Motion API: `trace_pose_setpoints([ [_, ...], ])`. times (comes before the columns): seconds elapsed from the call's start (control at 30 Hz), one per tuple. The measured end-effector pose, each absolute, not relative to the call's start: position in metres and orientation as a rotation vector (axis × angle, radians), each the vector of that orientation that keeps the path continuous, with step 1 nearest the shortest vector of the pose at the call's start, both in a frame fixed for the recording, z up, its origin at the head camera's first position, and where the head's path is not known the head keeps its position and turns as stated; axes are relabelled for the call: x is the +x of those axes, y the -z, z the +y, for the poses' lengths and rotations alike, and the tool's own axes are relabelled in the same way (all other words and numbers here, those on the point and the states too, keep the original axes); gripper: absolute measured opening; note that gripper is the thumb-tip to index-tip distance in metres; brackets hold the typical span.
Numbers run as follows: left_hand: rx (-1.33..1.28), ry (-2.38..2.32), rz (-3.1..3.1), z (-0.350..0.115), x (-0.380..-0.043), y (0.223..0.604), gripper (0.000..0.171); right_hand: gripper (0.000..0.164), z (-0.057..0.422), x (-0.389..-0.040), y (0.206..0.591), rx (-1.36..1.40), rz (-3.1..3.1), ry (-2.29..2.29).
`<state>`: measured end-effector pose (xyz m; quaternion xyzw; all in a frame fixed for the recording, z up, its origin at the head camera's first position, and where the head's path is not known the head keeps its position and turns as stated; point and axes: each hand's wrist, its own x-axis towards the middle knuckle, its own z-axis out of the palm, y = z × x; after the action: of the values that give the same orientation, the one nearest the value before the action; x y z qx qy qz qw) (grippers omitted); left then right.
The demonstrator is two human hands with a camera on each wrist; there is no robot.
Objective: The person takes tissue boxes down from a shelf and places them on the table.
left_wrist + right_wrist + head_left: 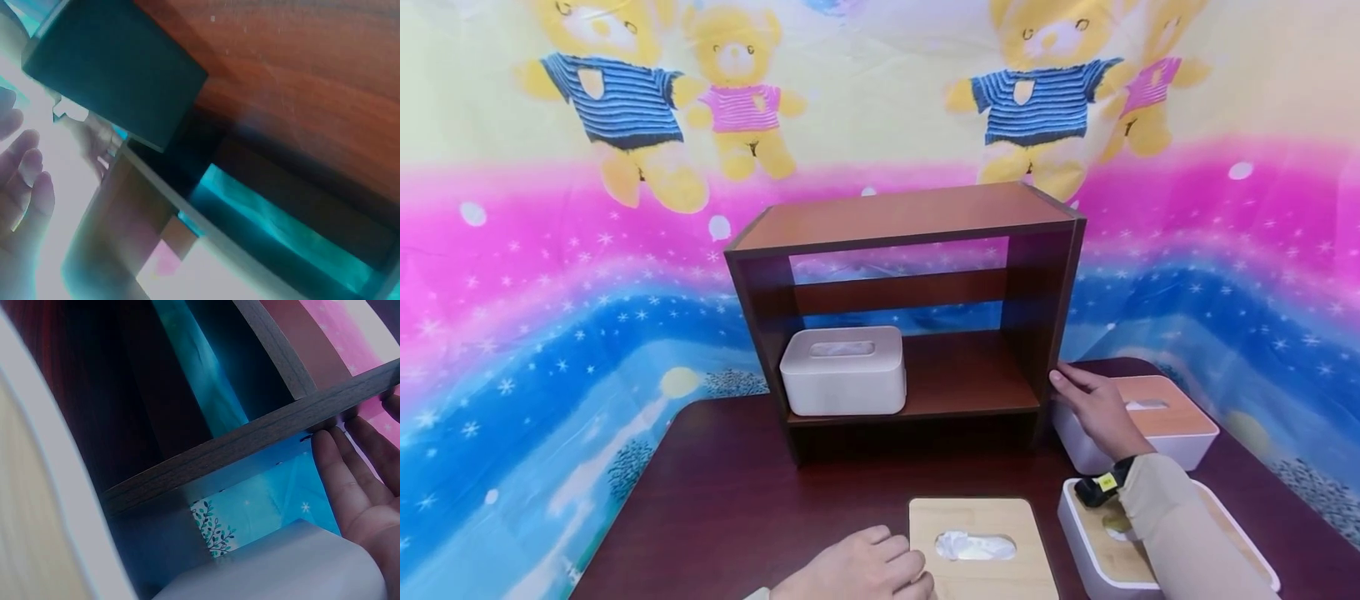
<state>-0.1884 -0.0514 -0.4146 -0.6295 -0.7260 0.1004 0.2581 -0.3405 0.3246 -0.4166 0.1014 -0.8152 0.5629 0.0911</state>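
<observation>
A small brown wooden shelf unit [917,215] stands on the table, with a white tissue box [842,387] at the left of its compartment. My right hand [1097,408] touches the unit's right side panel with nearly straight fingers; the right wrist view shows those fingertips [325,447] at the panel's edge [250,437]. Below, my left hand [861,571] is at the left edge of a wood-lidded tissue box [977,517], fingers loosely bent. In the left wrist view, the left hand [25,206] has nothing between its fingers.
Right of the shelf unit sits a white tissue box with an orange-brown lid [1180,408]. Another wood-lidded one [1225,529] lies in front of it, partly under my right forearm. A bear-print cloth [865,175] hangs behind the dark red table [715,492].
</observation>
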Motion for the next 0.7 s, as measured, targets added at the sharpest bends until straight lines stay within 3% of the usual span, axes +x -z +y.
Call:
trace_pose_setpoints([
  [0.43, -1.367, -0.085, -1.985, -0.072, -0.203, 0.379, 0.028, 0.059, 0.328, -0.342, 0.414, 0.322, -2.407, -1.649],
  [0.7, -1.164, -0.011, -2.052, -0.097, -0.224, 0.376, 0.031, 0.058, 0.325, -0.342, 0.418, 0.365, -2.421, -1.687],
])
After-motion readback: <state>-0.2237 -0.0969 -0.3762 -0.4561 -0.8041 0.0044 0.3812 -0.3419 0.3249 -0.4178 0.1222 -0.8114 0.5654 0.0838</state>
